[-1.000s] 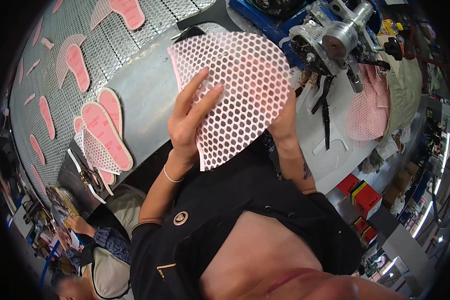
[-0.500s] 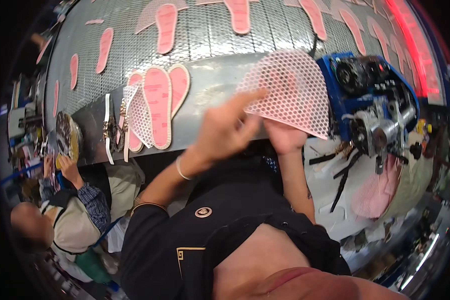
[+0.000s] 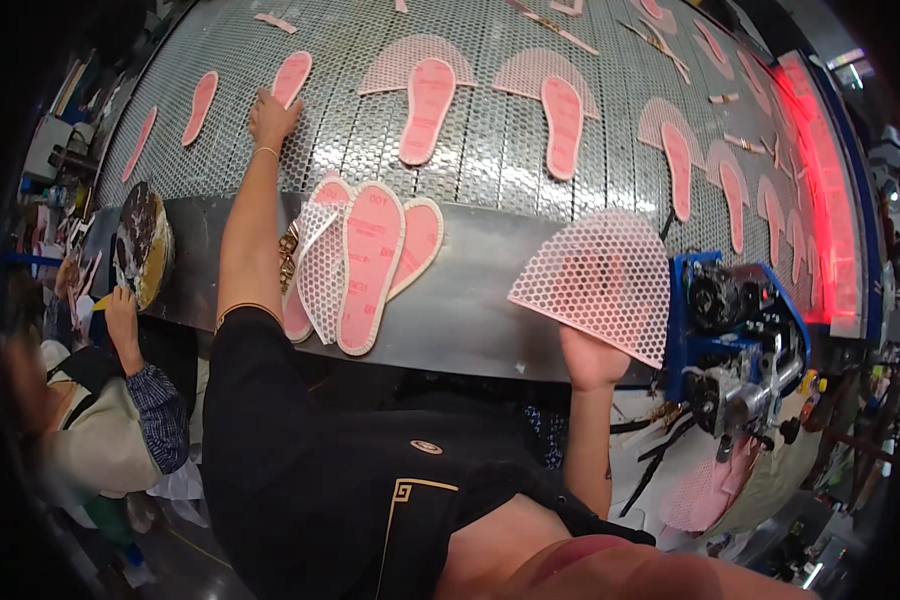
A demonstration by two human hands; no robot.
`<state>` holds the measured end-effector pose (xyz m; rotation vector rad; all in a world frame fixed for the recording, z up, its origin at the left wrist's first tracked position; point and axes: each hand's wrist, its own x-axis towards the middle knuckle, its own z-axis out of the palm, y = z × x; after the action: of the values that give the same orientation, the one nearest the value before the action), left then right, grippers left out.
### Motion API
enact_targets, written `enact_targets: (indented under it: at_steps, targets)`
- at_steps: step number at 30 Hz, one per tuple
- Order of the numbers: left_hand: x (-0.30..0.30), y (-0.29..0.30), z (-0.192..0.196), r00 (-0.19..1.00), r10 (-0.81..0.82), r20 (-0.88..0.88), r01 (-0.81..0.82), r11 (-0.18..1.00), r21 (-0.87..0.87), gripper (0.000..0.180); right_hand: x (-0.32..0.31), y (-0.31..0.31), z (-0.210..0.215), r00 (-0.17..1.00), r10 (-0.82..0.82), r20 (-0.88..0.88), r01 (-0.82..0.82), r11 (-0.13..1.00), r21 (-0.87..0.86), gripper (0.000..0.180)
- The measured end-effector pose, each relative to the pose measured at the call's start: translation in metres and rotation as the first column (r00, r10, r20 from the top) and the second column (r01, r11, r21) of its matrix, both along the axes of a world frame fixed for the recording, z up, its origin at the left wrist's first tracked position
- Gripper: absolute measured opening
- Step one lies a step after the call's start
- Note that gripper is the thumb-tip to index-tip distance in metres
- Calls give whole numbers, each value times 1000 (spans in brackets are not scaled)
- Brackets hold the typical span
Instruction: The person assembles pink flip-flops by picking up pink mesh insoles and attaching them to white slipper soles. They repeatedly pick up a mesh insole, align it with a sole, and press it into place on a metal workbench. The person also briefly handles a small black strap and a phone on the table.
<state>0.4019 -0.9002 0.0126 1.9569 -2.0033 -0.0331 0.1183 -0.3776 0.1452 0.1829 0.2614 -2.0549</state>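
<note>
My left hand is stretched out over the metal mesh conveyor. Its fingers are closed on the near end of a pink insole, and they hide that end. In front of my body, my right hand holds up a half-round piece of pink-white mesh. The mesh rests over its palm and fingers, which show faintly through the holes. Between my arms, several pink insoles with pale stitched rims lie stacked on the smooth metal ledge, with a white mesh piece among them.
Insoles and mesh pieces lie spaced along the conveyor. A blue-framed machine stands right of my right hand, near a glowing red panel. At left, a co-worker's hand is beside a round, smeared disc.
My left hand has left the mesh piece and reached forward left to an insole on the conveyor. My right hand still holds the mesh. The whole view has shifted.
</note>
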Motion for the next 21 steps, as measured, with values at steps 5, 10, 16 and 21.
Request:
enact_targets:
  at_steps: [5, 10, 16, 21]
  targets:
    - [6, -2, 20, 996, -59, -60, 68, 987, 149, 94, 15, -95, 22, 966, 245, -79, -245, 969, 15, 69]
    - [44, 39, 45, 975, 27, -219, -28, 1000, 1, 95, 47, -226, 12, 893, 446, 59, -420, 874, -245, 66]
    - [59, 110, 94, 915, -1, -402, -47, 993, -110, 94, 103, -424, -20, 944, 330, -2, -329, 940, -85, 63]
    - [57, 146, 87, 914, 9, -405, -35, 998, -55, 93, 145, -341, -53, 638, 578, -510, -454, 816, 357, 60]
